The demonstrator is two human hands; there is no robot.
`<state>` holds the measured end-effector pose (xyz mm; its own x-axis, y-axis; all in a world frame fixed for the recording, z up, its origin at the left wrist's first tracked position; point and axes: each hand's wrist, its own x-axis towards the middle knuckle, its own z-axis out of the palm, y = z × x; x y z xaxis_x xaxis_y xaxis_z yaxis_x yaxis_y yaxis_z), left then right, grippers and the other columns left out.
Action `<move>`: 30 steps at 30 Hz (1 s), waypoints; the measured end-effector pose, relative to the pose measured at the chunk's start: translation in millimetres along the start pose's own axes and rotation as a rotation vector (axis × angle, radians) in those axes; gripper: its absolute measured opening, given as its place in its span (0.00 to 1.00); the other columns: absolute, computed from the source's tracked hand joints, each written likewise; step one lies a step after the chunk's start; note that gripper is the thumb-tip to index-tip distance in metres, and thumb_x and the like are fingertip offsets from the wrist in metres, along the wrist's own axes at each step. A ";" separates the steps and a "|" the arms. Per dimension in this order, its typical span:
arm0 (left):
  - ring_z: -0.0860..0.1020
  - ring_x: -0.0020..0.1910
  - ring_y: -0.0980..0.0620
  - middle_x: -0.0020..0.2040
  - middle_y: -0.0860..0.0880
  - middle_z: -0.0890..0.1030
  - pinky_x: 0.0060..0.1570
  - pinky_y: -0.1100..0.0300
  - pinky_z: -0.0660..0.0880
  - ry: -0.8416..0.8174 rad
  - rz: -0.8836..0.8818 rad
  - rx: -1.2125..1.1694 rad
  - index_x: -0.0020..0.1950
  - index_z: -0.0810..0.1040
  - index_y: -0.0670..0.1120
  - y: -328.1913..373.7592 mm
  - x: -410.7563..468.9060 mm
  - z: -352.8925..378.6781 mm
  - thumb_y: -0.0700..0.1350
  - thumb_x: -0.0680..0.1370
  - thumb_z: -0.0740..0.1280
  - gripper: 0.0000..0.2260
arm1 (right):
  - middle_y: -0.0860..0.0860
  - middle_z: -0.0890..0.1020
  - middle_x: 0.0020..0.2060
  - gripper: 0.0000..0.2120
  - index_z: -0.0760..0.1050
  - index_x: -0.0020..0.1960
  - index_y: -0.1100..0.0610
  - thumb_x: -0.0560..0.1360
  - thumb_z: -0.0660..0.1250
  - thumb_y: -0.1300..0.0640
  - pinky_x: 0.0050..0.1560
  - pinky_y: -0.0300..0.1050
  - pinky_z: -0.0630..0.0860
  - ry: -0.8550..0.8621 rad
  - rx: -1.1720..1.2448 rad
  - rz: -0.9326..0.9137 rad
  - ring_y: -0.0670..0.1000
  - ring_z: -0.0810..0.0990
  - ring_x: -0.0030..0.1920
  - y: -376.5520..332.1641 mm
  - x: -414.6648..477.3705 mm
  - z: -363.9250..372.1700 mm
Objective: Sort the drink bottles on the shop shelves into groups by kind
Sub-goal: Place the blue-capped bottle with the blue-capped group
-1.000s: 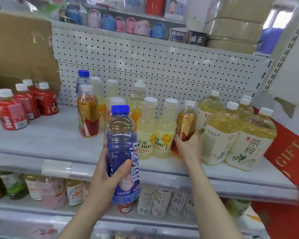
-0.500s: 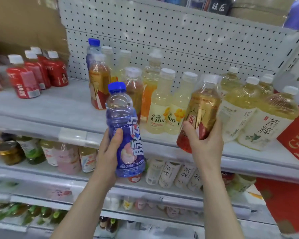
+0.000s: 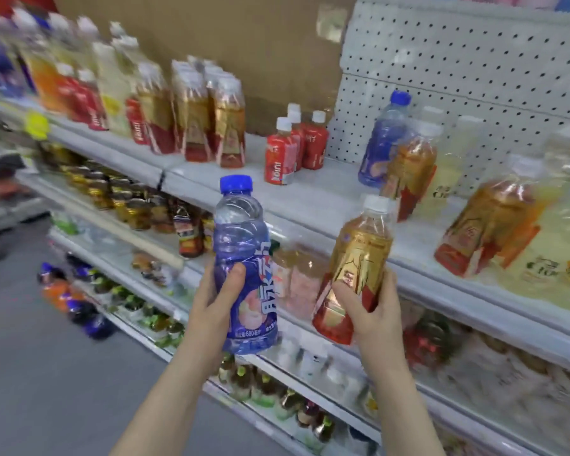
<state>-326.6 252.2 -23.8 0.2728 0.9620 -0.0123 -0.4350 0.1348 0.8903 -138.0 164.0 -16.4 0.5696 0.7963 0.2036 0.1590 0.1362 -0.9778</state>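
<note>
A person stands at a shop's drinks shelf (image 3: 310,199) with a bottle in each hand, both held clear of the shelf and just in front of its near edge. The left hand (image 3: 211,301) grips a blue-capped blue bottle (image 3: 241,245) around its label, thumb laid across the front, the bottle nearly upright. The right hand (image 3: 372,311) wraps the lower half of a white-capped amber tea bottle (image 3: 359,255), which leans with its cap to the right. On the shelf behind, a second blue bottle (image 3: 382,139) stands against the white pegboard (image 3: 458,60), just beside an amber bottle (image 3: 412,166) of the same kind as the one in hand. Another amber bottle (image 3: 487,225) stands at the right among blurred pale yellow bottles (image 3: 556,251). A small cluster of red bottles (image 3: 290,146) sits far back near the middle, in front of brown cardboard (image 3: 227,44). To the left, a tight group of amber bottles (image 3: 208,116) stands beside more red, yellow and orange drinks, too blurred to tell apart. Gold-lidded jars (image 3: 129,195) fill the shelf below on the left, above a grey floor (image 3: 30,357).
</note>
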 end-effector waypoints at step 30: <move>0.81 0.60 0.44 0.62 0.48 0.82 0.62 0.44 0.73 0.207 0.192 0.059 0.68 0.75 0.54 172.0 285.8 -301.6 0.69 0.55 0.79 0.45 | 0.45 0.77 0.61 0.36 0.69 0.70 0.46 0.66 0.80 0.44 0.59 0.36 0.72 0.123 -0.318 -0.310 0.43 0.75 0.61 -30.4 234.5 419.8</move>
<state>-582.2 622.0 -11.5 0.0073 0.9974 0.0716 -0.4091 -0.0623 0.9104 -347.7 594.1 40.5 0.5448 0.6680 0.5069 0.5654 0.1538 -0.8104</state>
